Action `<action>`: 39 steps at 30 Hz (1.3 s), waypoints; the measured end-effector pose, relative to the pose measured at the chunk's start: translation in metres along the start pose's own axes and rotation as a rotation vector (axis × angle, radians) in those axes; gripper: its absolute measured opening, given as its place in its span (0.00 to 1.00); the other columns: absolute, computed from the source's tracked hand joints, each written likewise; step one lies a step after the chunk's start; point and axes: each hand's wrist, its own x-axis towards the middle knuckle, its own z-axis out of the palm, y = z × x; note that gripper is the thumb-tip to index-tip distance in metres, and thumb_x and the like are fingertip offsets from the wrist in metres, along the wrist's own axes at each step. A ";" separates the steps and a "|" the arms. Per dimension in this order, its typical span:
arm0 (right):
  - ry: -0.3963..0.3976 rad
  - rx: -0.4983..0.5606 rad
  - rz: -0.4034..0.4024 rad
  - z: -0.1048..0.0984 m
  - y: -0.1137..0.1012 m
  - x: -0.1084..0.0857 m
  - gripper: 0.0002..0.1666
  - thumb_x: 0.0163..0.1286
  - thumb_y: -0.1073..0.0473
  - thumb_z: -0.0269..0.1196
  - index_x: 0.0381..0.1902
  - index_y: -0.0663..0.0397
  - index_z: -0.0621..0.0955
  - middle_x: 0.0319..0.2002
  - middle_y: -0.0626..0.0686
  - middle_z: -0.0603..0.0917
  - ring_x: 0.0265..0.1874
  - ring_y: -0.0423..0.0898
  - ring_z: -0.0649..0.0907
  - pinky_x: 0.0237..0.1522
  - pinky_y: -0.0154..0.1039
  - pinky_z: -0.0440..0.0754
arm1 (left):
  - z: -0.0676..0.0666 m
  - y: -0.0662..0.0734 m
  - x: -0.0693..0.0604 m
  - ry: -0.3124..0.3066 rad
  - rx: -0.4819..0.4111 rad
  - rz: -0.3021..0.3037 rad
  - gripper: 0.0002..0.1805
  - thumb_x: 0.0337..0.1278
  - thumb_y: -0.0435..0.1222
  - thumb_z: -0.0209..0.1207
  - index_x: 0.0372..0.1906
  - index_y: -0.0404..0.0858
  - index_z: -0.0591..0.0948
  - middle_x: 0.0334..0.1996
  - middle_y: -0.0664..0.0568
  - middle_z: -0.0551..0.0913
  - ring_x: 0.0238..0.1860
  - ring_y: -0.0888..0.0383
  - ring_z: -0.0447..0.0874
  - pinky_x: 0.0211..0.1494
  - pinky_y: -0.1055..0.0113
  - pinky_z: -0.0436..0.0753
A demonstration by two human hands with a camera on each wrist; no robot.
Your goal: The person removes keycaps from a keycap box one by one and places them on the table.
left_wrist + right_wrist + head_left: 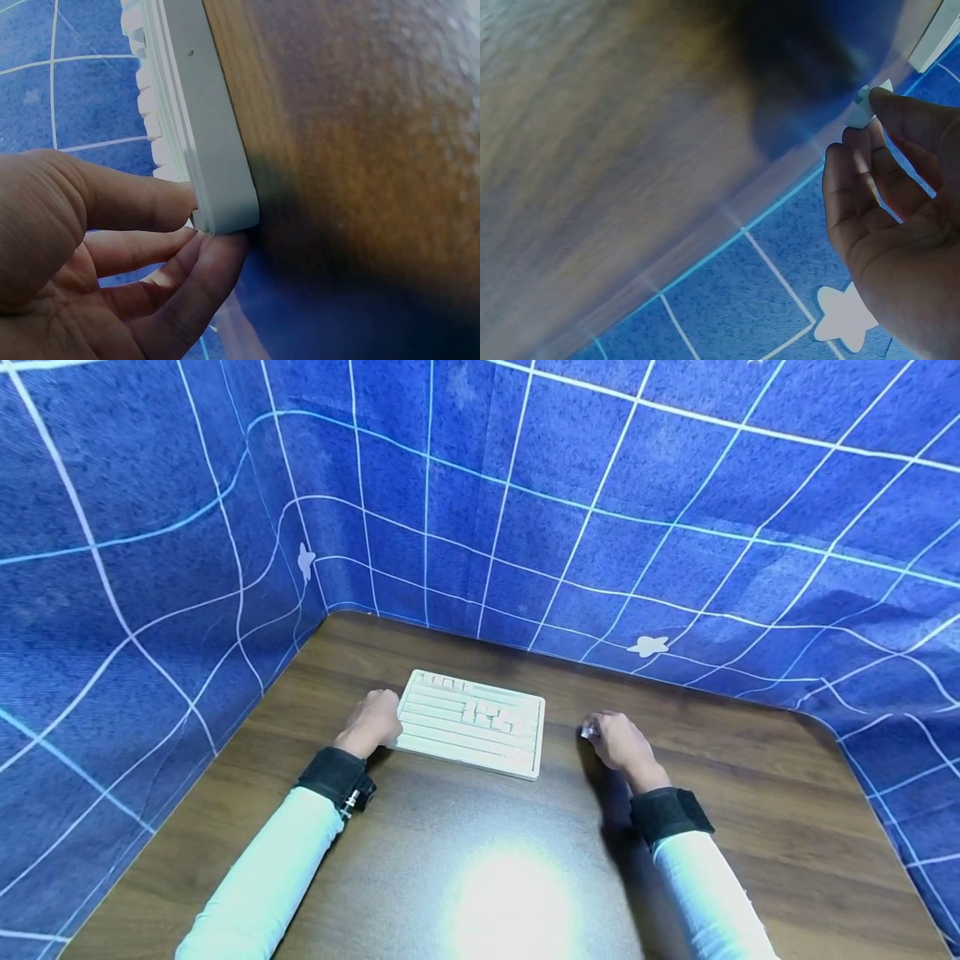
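Observation:
A white keyboard (435,727) lies on the table in the head view, with a few keycaps (487,712) grouped in its middle and more along its top left; bare rows surround them. My left hand (372,722) pinches the keyboard's left end. In the left wrist view, the thumb of that hand (97,255) presses the upper edge of the keyboard (214,135) and fingers touch its side. Off to the keyboard's right, my right hand (618,743) holds a small white keycap (861,112) between thumb and fingertips, apart from the keyboard.
The brown wooden table (420,843) carries a bright glare patch near its front. A blue cloth (480,510) with white grid lines and star shapes rises behind the table and along its left and right sides. Black bands (667,814) wrap both wrists.

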 end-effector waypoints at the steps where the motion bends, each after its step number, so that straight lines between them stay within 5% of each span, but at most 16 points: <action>1: -0.001 -0.001 0.000 0.000 0.000 0.000 0.07 0.57 0.73 0.62 0.34 0.62 0.82 0.31 0.56 0.83 0.34 0.52 0.83 0.40 0.48 0.83 | -0.001 -0.001 0.000 0.002 -0.001 0.000 0.11 0.54 0.27 0.54 0.43 0.29 0.79 0.45 0.37 0.80 0.38 0.48 0.75 0.41 0.56 0.79; 21: -0.102 -0.040 0.144 -0.007 -0.004 0.003 0.10 0.62 0.68 0.62 0.42 0.58 0.83 0.41 0.58 0.83 0.39 0.54 0.83 0.43 0.51 0.83 | -0.002 0.000 0.001 0.001 -0.006 -0.001 0.13 0.53 0.27 0.53 0.44 0.29 0.79 0.46 0.37 0.80 0.38 0.48 0.76 0.40 0.55 0.80; 39: -0.003 -0.005 0.143 -0.005 -0.019 0.011 0.17 0.62 0.54 0.67 0.45 0.55 0.80 0.43 0.60 0.81 0.39 0.57 0.84 0.40 0.55 0.82 | -0.001 0.000 0.002 0.002 0.005 0.000 0.14 0.53 0.27 0.54 0.46 0.28 0.79 0.47 0.36 0.79 0.43 0.45 0.78 0.45 0.52 0.80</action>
